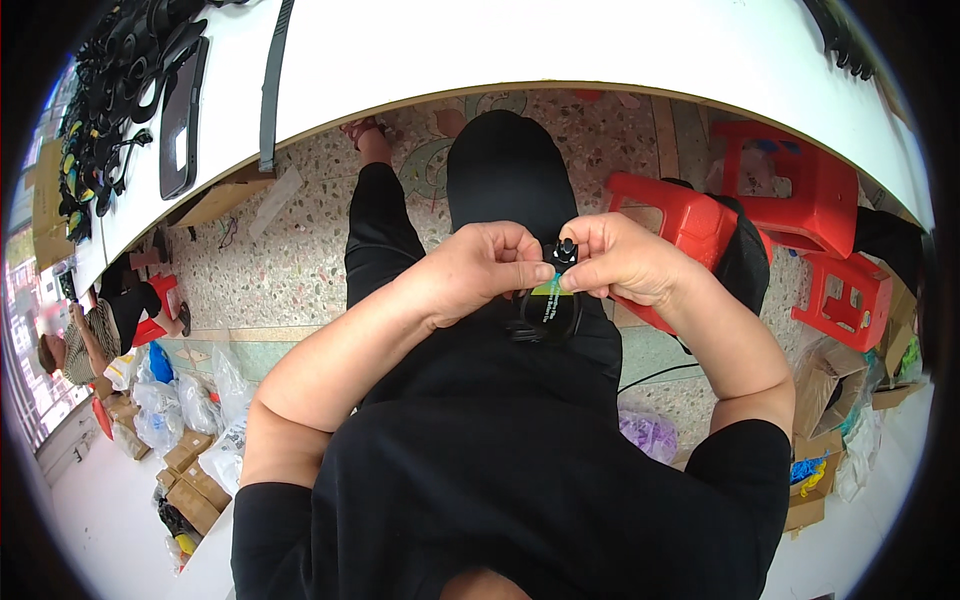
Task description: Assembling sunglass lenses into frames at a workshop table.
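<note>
Above my lap, both hands are pinched together around a small black plastic piece (pixel 566 250). A black item with a green-and-yellow label (pixel 550 308) hangs just below it, dark against my black clothes; its exact kind I cannot make out. My left hand (pixel 488 262) is closed, thumb and forefinger meeting at the left edge of the labelled item. On the other side, my right hand (pixel 628 262) is closed too, its thumb and fingertips gripping the black plastic piece and the label's top corner.
Ahead, a white table (pixel 450 45) bears a heap of black straps (pixel 110 80), a smartphone (pixel 183 120) and a flat dark strap (pixel 272 90). Red stools (pixel 690 225) stand at the right. Plastic bags (pixel 165 410) and cardboard boxes (pixel 195 490) lie left; another person (pixel 95 340) sits far left.
</note>
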